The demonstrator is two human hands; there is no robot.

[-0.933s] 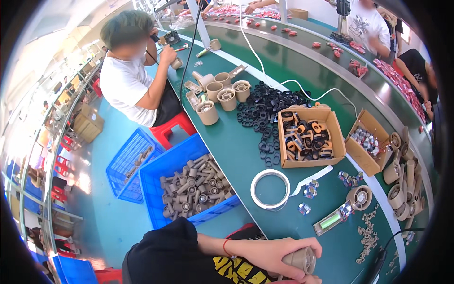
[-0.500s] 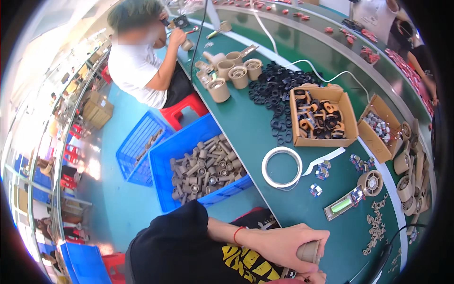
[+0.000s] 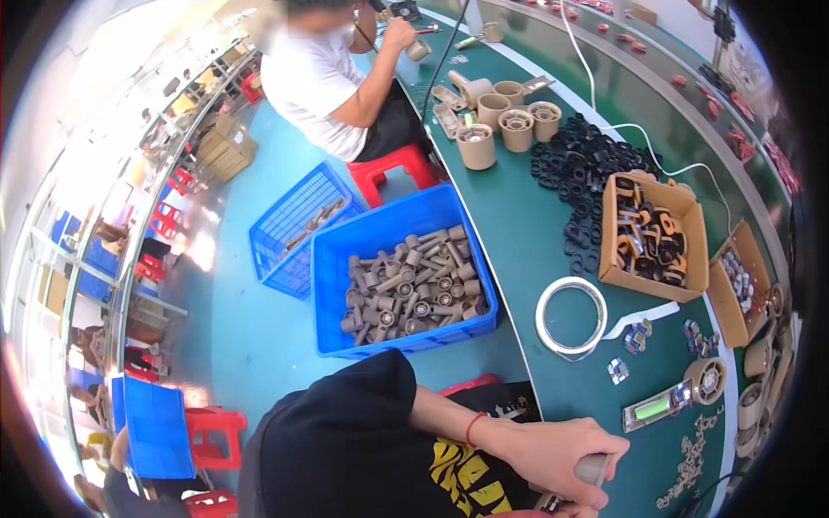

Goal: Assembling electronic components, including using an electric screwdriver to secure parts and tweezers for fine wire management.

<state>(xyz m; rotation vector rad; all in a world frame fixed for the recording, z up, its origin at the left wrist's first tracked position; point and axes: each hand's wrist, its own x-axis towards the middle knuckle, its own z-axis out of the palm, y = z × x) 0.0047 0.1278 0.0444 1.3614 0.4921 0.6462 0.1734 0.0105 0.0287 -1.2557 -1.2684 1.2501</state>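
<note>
My left hand (image 3: 553, 457), with a red cord at the wrist, is closed around the round head of a beige handheld-fan housing (image 3: 592, 469) at the table's near edge. Below it, the open handle shows a small circuit board (image 3: 547, 502). My right hand (image 3: 577, 510) is mostly cut off by the lower edge, its curled fingers against the handle end. Farther right on the green table lies another open fan (image 3: 708, 380), with a green battery (image 3: 654, 407) in its handle. Small beige clips (image 3: 688, 462) lie beside it.
A blue crate (image 3: 406, 345) of beige housings stands left of the table. On the table are a tape roll (image 3: 544, 315), black rings (image 3: 587, 164), a cardboard box (image 3: 652, 281) of black and orange parts, and several fan housings (image 3: 477, 151). A co-worker (image 3: 315, 95) sits beyond.
The whole view has shifted, so table and crate appear farther right. My hands keep their hold on the housing. The black-corded tool at lower right has mostly left the view.
</note>
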